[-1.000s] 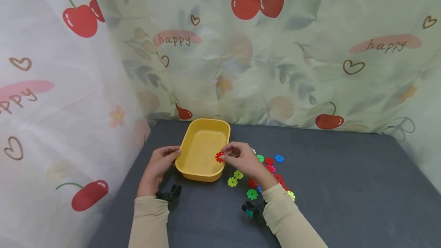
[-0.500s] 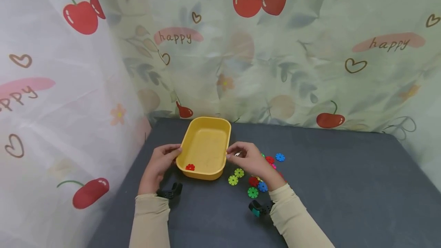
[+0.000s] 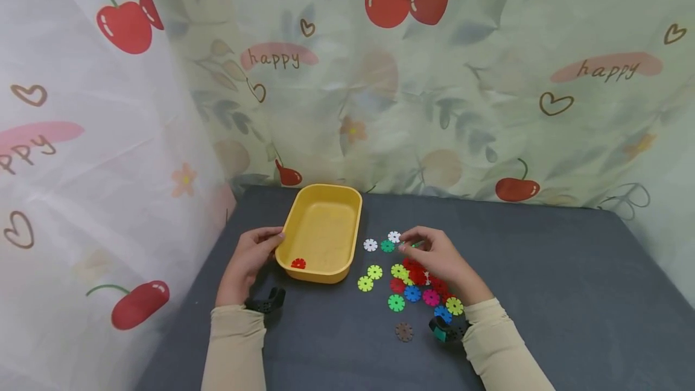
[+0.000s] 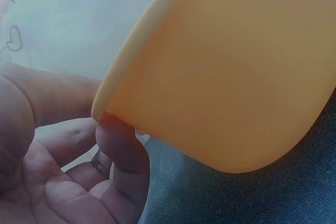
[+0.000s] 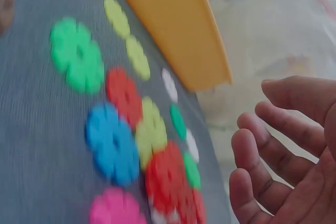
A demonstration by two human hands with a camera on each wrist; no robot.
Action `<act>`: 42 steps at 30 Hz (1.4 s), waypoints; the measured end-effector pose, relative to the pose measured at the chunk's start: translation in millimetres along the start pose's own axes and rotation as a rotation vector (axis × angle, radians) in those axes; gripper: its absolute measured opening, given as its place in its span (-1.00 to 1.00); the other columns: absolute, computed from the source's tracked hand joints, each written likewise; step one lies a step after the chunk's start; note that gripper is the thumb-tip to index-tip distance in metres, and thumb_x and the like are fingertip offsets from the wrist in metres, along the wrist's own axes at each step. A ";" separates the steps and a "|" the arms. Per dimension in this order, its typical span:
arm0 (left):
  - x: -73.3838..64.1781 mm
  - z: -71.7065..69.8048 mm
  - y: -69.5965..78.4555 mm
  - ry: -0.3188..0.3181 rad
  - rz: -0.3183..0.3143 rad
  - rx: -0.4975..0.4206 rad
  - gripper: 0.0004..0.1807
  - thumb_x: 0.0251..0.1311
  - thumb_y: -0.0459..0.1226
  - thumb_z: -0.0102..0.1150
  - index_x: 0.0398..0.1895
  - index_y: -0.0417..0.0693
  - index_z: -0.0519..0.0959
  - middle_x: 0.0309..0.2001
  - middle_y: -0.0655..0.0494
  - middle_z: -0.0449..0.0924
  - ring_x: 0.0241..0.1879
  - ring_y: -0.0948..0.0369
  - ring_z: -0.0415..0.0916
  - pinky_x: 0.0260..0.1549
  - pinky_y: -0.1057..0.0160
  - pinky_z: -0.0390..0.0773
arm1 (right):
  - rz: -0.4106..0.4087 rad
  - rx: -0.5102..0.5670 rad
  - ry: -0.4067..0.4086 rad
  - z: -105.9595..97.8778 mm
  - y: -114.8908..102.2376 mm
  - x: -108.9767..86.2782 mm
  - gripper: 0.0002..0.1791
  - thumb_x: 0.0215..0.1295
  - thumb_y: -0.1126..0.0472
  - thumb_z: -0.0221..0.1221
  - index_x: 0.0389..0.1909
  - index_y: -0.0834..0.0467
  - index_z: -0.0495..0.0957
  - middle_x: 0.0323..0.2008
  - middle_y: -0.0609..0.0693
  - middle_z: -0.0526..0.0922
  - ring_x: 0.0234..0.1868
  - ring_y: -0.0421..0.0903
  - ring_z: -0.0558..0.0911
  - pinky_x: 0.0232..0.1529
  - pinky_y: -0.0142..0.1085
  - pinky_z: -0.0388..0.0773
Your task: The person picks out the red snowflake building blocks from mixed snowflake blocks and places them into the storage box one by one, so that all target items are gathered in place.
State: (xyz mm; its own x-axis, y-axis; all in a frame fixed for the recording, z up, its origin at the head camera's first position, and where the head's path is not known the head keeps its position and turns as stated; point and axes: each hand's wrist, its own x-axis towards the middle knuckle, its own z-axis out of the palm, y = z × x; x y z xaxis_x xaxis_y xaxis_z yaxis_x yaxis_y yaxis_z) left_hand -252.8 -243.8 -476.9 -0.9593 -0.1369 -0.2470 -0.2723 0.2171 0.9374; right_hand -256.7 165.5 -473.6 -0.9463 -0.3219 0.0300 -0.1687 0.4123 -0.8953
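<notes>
A yellow plastic tub stands on the dark cloth, with one red notched plastic disc inside by its near left corner. My left hand pinches the tub's left rim between thumb and fingers; the left wrist view shows the thumb below the rim. Over the scattered discs to the right hovers my right hand, its fingers loosely bent and nothing between them in the right wrist view. Nearest its fingertips lie a white disc and a green disc.
Several notched discs lie right of the tub, among them a blue disc, a pink disc and a yellow-green disc. A brown disc lies nearer the front. Printed curtains enclose the back and left.
The red disc has left my right hand and lies in the tub. My right hand has drawn back rightward from the tub to above the discs. The left hand keeps its place.
</notes>
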 end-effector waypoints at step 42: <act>-0.2 -0.4 -2.4 -0.001 0.029 -0.031 -0.54 0.53 -0.16 0.23 0.36 -0.19 0.59 0.26 -0.20 0.61 0.03 0.09 0.61 -0.12 0.31 0.61 | 0.067 -0.172 -0.142 -49.9 48.5 -32.9 -0.67 0.32 0.20 0.47 -0.01 0.30 0.71 -0.33 0.04 0.62 -0.41 -0.13 0.52 -0.39 -0.36 0.52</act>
State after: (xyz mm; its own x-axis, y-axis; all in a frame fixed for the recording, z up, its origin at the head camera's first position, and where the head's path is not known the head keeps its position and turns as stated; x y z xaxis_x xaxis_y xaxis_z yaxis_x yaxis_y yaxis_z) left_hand -251.9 -244.6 -479.0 -0.9669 -0.1303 -0.2193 -0.2416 0.1912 0.9514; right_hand -247.6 238.6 -495.9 -0.9109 -0.4003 -0.1006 -0.1626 0.5721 -0.8039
